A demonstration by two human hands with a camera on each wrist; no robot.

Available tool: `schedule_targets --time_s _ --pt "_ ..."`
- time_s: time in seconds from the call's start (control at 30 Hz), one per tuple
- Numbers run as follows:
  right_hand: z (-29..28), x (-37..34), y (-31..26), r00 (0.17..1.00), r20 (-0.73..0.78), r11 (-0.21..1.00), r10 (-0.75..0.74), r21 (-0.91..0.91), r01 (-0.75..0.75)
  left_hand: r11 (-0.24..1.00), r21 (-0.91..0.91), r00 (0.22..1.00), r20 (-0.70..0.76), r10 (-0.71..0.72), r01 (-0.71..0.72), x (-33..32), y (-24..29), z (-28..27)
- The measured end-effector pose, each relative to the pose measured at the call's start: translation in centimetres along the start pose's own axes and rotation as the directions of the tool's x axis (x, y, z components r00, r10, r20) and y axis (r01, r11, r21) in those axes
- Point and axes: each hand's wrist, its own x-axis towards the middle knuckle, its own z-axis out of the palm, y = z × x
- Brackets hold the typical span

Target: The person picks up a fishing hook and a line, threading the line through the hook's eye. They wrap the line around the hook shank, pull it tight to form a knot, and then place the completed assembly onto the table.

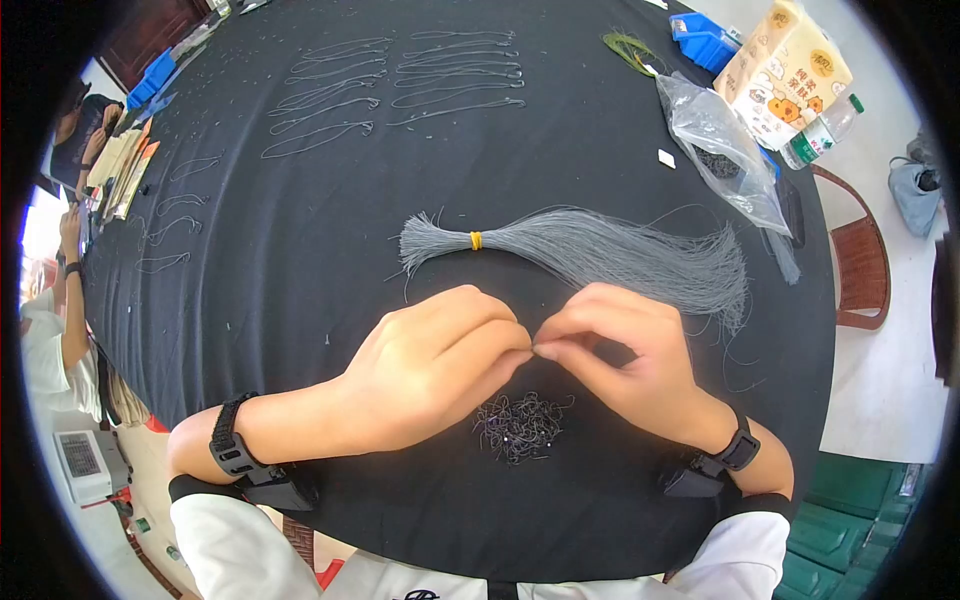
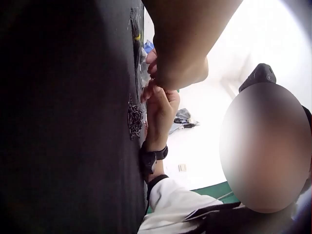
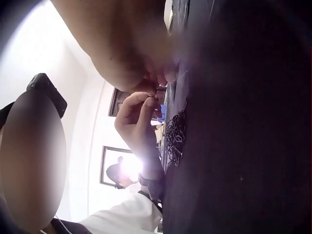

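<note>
Over the table's near half, my left hand (image 1: 430, 365) and right hand (image 1: 635, 360) meet fingertip to fingertip. Each pinches with thumb and index finger at one spot, and I cannot tell what tiny thing is between them. Just below, a tangled pile of small dark fish hooks (image 1: 522, 428) lies on the black cloth; it shows beside the hands in the left wrist view too. Beyond the hands stretches a bundle of thin grey line (image 1: 600, 255), bound near its left end by a yellow band (image 1: 476, 240) and fanned out loosely at the right.
Two columns of looped grey lines (image 1: 460, 75) lie at the back of the black tablecloth (image 1: 300, 230), with more loops (image 1: 180, 215) at left. A clear plastic bag (image 1: 715, 140), tissue pack (image 1: 783, 75), bottle (image 1: 823, 132) and blue bin (image 1: 703, 40) stand back right. Another person's arm (image 1: 72, 280) is far left.
</note>
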Motion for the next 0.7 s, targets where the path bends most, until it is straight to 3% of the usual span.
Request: schedule_targets --time_s 0.07,0.17,0.57,0.67,0.7 --pt "-0.04 -0.03 -0.08 0.996 -0.075 0.999 -0.041 -0.004 0.041 0.999 -0.045 1.000 -0.029 -0.012 0.011 0.10 -0.18 0.03" --pt "-0.39 -0.07 -0.75 0.992 -0.110 0.998 -0.061 -0.025 0.058 0.978 -0.133 0.987 0.038 -0.159 0.163 0.23 0.44 -0.53" --pt "0.26 -0.28 -0.72 0.994 -0.061 0.992 -0.096 -0.084 0.091 0.988 -0.125 0.995 -0.007 -0.097 0.095 0.20 0.54 -0.38" --pt "0.23 -0.27 -0.87 0.998 -0.023 0.998 -0.050 -0.039 0.049 0.990 -0.119 0.997 -0.004 -0.078 0.077 0.23 0.57 -0.49" --pt "0.23 -0.35 -0.92 0.998 0.003 0.996 0.055 0.067 -0.055 0.991 -0.116 0.998 -0.004 -0.065 0.064 0.23 0.57 -0.52"
